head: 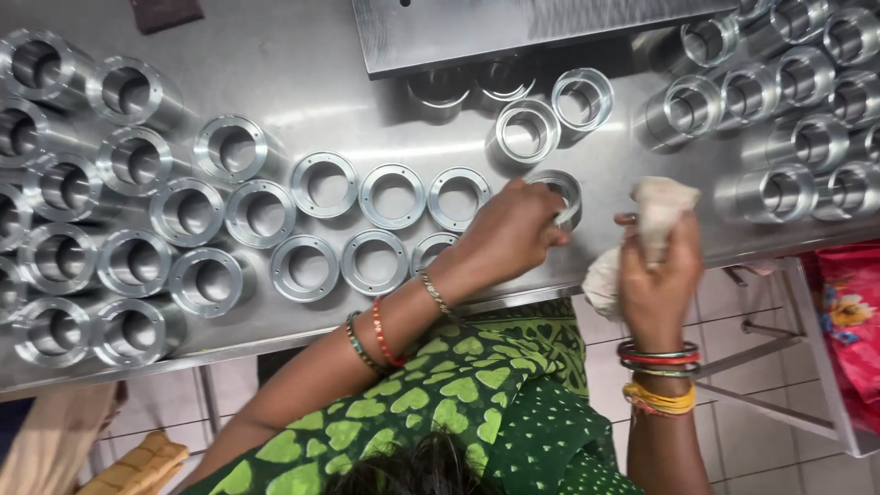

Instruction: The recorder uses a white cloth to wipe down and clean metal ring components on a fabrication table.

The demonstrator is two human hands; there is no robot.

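My left hand grips a short shiny metal ring near the front edge of the steel table. My right hand is closed around a crumpled white cloth, held just right of that ring and over the table's edge. Several flat metal rings lie in two rows to the left of my left hand. Two taller rings stand just behind it.
Many tall flanged metal cylinders crowd the table's left side, and another group fills the back right. A thick steel plate lies at the back centre. A red patterned bag hangs at the right, below the table.
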